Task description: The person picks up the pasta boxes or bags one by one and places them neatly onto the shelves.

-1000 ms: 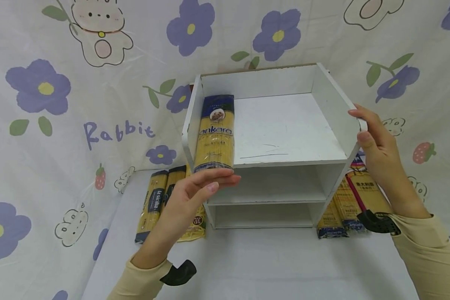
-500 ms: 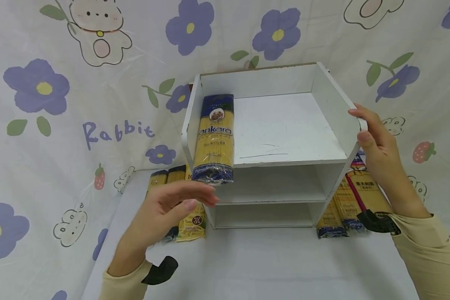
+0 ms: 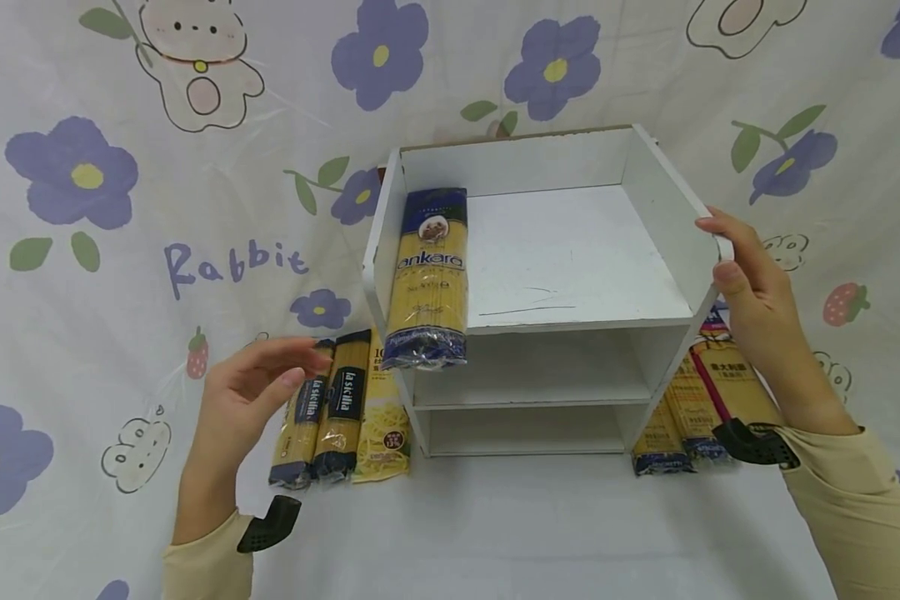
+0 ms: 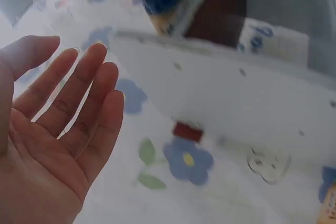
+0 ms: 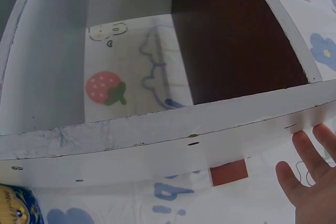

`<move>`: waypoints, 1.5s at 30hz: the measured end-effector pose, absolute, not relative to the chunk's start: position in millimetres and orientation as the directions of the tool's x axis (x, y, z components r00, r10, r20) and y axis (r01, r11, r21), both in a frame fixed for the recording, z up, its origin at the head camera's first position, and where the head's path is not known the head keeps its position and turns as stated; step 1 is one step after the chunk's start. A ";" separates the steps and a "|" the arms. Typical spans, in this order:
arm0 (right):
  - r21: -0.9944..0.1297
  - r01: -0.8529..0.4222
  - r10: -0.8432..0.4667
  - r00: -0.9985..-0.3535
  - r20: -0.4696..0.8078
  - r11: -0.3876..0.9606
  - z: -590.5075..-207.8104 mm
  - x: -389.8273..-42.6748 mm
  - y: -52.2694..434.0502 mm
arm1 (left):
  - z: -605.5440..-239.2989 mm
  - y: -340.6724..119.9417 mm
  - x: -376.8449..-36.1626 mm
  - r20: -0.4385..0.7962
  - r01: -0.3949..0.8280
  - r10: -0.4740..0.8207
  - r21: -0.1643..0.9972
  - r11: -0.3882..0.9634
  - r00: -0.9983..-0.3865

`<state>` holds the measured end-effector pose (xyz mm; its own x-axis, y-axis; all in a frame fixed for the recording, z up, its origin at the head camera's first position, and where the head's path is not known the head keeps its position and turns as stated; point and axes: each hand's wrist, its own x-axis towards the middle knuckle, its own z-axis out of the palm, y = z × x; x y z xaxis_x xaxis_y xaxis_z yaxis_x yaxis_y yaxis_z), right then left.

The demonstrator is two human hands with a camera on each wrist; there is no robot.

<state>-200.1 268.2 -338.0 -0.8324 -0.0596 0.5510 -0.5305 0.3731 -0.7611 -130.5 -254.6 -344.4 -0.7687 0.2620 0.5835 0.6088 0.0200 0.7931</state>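
Note:
A pack of ankara spaghetti (image 3: 431, 287) lies on the top board of a small white shelf (image 3: 570, 250), along its left wall; its blue lower end juts past the front edge. My left hand (image 3: 251, 396) is off to the left, fingers loosely extended and holding nothing, overlapping the nearest la sicilia spaghetti pack (image 3: 300, 429). In the left wrist view the palm (image 4: 52, 145) faces the camera, beside the shelf's side. My right hand (image 3: 761, 321) holds the front corner of the shelf's right wall; in the right wrist view several fingertips (image 5: 302, 140) touch its outer face.
Left of the shelf, another la sicilia pack (image 3: 343, 404) and a yellow pasta bag (image 3: 385, 421) lie on the white table (image 3: 525, 533). Several more pasta packs (image 3: 738, 375) lie right of it. A patterned cloth (image 3: 195, 192) hangs behind.
My left hand has left the front end of the ankara pack and moved left and down, then up beside the la sicilia packs. The pack stays on the shelf. The right hand has not moved.

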 end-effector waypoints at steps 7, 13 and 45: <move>-0.753 -0.543 -0.071 -0.825 0.560 0.372 -338.4 -201.7 269.3 | -383.2 -293.1 -150.9 0.439 0.453 0.124 0.882 0.132 -0.890; -0.744 -0.557 -0.071 -0.815 0.575 0.370 -338.4 -202.6 269.7 | -435.8 -326.7 -170.2 0.341 0.339 0.023 0.922 0.187 -0.940; -0.773 -0.529 -0.060 -0.836 0.545 0.349 -338.6 -199.9 267.8 | -580.6 -387.8 -202.4 -0.324 -0.287 -0.065 0.707 0.646 -0.944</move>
